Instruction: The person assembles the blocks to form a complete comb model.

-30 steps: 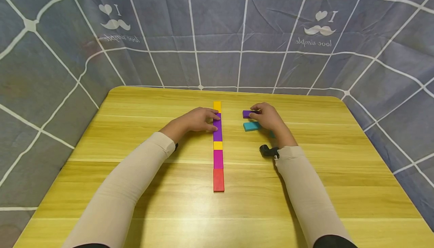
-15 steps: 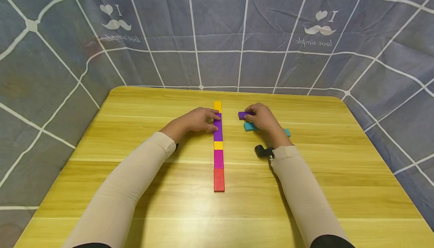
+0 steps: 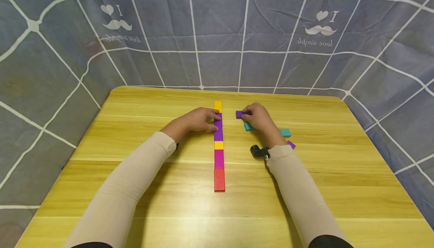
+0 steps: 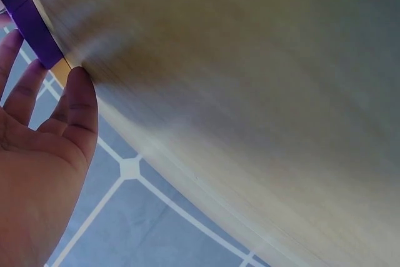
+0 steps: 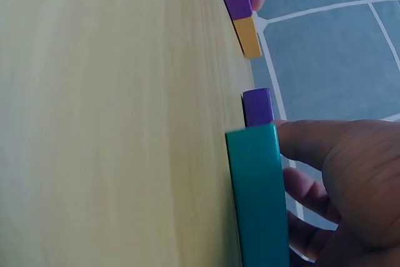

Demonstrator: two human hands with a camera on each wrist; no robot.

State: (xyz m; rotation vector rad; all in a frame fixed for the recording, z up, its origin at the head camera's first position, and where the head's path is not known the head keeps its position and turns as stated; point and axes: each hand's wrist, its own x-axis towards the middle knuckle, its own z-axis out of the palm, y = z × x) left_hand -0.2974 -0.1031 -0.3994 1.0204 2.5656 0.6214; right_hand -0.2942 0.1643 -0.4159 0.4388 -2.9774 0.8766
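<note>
A straight row of flat blocks runs front to back in the head view: a red block (image 3: 219, 180), a magenta block (image 3: 219, 159), a yellow block (image 3: 218, 145), two purple blocks (image 3: 218, 135) and an orange block (image 3: 218, 106) farthest away. My left hand (image 3: 199, 119) reaches over from the left, its fingertips touching the purple part of the row with loosely extended fingers. Right of the row, my right hand (image 3: 260, 118) pinches a loose purple block (image 3: 239, 114) between thumb and fingers, its other end hidden by the hand.
Close under my right hand lies a teal block (image 3: 249, 127), partly covered. To its right are another teal block (image 3: 285, 133) and a purple block (image 3: 291, 145), half hidden behind the wrist. A grey tile-patterned cloth (image 3: 217, 33) hangs behind the wooden table (image 3: 162, 210).
My right hand has moved left toward the row, bringing the pinched purple block with it. More of the right-hand teal and purple blocks now shows. My left hand stays in place.
</note>
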